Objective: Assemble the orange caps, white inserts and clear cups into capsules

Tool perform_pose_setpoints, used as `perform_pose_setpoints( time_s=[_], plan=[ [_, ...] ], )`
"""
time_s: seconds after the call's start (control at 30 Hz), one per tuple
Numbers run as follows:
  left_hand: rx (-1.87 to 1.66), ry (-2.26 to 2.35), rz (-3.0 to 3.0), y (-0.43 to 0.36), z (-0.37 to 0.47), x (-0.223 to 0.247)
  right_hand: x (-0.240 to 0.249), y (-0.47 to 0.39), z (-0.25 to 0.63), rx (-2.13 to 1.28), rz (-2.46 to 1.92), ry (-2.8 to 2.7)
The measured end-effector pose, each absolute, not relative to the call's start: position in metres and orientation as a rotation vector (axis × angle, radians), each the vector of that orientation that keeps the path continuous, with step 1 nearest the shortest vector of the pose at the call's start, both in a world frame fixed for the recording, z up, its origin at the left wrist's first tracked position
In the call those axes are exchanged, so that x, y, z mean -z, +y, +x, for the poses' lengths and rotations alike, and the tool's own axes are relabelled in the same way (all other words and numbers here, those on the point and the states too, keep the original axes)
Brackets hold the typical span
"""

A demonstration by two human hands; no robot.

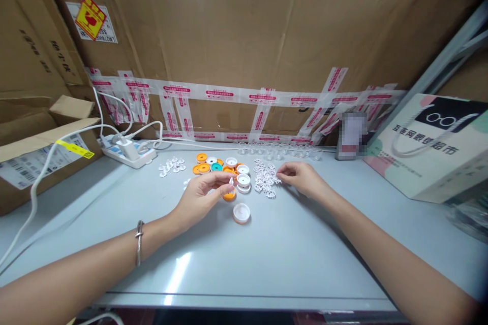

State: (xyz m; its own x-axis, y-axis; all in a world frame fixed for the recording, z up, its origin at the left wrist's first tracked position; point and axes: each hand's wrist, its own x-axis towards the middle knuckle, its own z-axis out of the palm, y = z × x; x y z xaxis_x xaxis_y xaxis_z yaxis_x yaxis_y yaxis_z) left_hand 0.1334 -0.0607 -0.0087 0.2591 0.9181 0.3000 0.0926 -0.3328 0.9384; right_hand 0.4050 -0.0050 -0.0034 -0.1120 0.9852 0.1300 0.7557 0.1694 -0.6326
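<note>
My left hand is closed in a pinch on a small white plastic peg-like piece, held above the round caps. At the right edge of a pile of white openwork plastic discs, my right hand pinches one of them between thumb and forefinger. Orange caps, white caps and a teal cap lie grouped behind my left hand, some stacked. A single white round cap sits nearer to me, its hollow side up.
Several small white stemmed pieces lie at the left. Clear plastic cups line the back. A power strip with cables and a cardboard box are at left. On the right stand a phone-like object and a paper bag.
</note>
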Motion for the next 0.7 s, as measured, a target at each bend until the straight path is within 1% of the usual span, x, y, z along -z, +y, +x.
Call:
perform_pose_setpoints(
  time_s=[0.33, 0.57, 0.7],
  plan=[
    [-1.174, 1.000, 1.733, -0.057, 0.132, 0.005, 0.010, -0.002, 0.406, -0.581, -1.571, -1.969],
    [-1.087, 0.908, 1.835, -0.054, 0.136, -0.015, 0.004, -0.008, 0.399, -0.581, -1.524, -1.902],
    [-1.088, 0.905, 1.876, -0.058, 0.144, -0.018, -0.005, -0.023, 0.380, -0.719, -1.399, -1.816]
  ],
)
